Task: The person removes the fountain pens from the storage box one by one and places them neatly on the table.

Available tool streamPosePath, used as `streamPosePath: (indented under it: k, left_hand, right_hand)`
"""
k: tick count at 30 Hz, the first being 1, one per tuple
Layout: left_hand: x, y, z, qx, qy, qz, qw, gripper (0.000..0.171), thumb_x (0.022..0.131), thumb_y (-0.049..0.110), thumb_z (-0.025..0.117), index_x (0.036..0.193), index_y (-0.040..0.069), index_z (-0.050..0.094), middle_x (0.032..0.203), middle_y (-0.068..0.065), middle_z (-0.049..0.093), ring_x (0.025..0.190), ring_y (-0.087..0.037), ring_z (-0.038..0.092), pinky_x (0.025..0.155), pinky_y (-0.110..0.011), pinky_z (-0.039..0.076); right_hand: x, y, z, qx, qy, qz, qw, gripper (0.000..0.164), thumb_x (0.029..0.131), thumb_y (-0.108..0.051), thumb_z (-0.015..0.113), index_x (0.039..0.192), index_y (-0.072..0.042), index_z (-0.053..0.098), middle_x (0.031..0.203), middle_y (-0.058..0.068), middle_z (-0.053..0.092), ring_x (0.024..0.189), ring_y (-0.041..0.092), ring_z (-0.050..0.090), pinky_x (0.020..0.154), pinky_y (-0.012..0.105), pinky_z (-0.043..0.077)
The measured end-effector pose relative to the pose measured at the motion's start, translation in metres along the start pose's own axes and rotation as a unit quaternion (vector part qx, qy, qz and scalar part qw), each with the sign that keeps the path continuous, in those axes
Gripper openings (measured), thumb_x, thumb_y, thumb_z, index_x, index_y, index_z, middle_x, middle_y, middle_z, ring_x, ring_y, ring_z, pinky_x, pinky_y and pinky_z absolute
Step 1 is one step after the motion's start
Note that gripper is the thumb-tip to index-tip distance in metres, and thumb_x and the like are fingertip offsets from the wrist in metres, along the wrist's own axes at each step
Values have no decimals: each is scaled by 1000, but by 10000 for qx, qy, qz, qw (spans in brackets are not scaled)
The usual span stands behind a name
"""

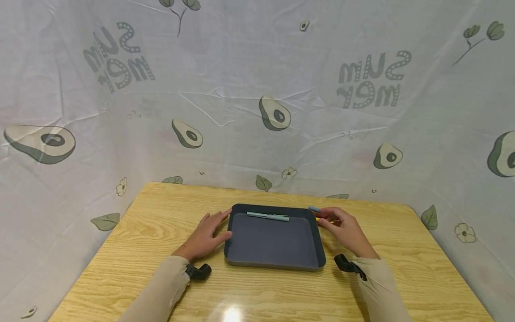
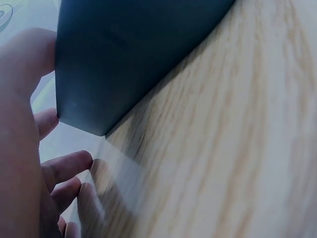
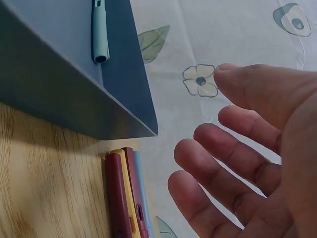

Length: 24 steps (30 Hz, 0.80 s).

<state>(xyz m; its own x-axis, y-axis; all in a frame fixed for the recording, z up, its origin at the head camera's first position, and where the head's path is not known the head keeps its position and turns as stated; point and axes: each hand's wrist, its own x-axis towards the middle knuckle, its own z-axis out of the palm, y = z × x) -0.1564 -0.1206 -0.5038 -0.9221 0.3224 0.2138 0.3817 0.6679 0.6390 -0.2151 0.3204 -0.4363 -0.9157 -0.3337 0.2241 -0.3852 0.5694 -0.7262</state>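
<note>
A dark grey rectangular tray (image 1: 273,241) lies on the table, with one pale teal pen (image 1: 267,216) along its far side. My left hand (image 1: 205,237) is at the tray's left side, thumb and index fingertip at the rim, the other fingers spread. Just off the tray's far right corner, my right hand (image 1: 346,230) hovers by several pens lying side by side. The right wrist view shows a dark red pen (image 3: 115,193), a yellow pen (image 3: 127,186) and a blue pen (image 3: 139,178) there. The right fingers are loosely bent and apart from them, with nothing between them.
The wooden table (image 1: 257,295) extends around the tray on all sides. A whitish curtain (image 1: 225,67) printed with avocados, leaves and flowers hangs behind the table and along both sides. Each wrist wears a black strapped camera, such as the right wrist camera (image 1: 350,267).
</note>
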Motion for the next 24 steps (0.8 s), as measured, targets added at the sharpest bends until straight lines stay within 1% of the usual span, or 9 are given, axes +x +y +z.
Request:
streamPosePath:
  k: [3, 6, 9, 18, 24]
  left_hand:
    - [-1, 1, 0, -10, -3, -8, 10000, 73, 104, 47, 60, 166, 23, 28, 164, -10, 39, 154, -37, 28, 129, -57, 4]
    - [-2, 3, -1, -1, -21, -15, 10000, 73, 104, 45, 61, 166, 22, 29, 164, -11, 39, 154, -37, 29, 129, -57, 5]
    - [-4, 3, -2, 8, -39, -9, 10000, 73, 104, 44, 61, 166, 21, 29, 164, -11, 38, 154, -37, 29, 128, -58, 5]
    - [-6, 1, -2, -12, -72, -28, 10000, 74, 104, 47, 60, 166, 22, 28, 165, -11, 38, 155, -37, 28, 129, -57, 4]
    - [-5, -1, -1, -32, -7, 46, 10000, 72, 104, 48, 59, 166, 24, 29, 164, -10, 40, 155, -37, 28, 128, -58, 5]
  right_hand:
    - [-2, -1, 1, 71, 3, 23, 10000, 33, 102, -18, 69, 132, -4, 66, 118, 13, 72, 99, 24, 70, 78, 26, 58]
    - [-4, -1, 3, 62, 8, 62, 10000, 33, 102, -22, 69, 131, -6, 67, 113, 8, 72, 96, 18, 68, 78, 26, 57]
    - [-5, -2, 5, 4, 38, 76, 10000, 34, 102, -27, 69, 130, -8, 68, 110, 4, 71, 95, 16, 66, 79, 26, 57]
    - [-5, -8, 11, 0, -53, 7, 10000, 36, 103, -29, 68, 132, -7, 67, 121, 11, 70, 101, 20, 66, 82, 26, 58]
    - [-2, -16, 17, -115, -113, -81, 9998, 37, 102, -26, 69, 134, -8, 67, 120, 9, 69, 103, 22, 65, 84, 26, 58]
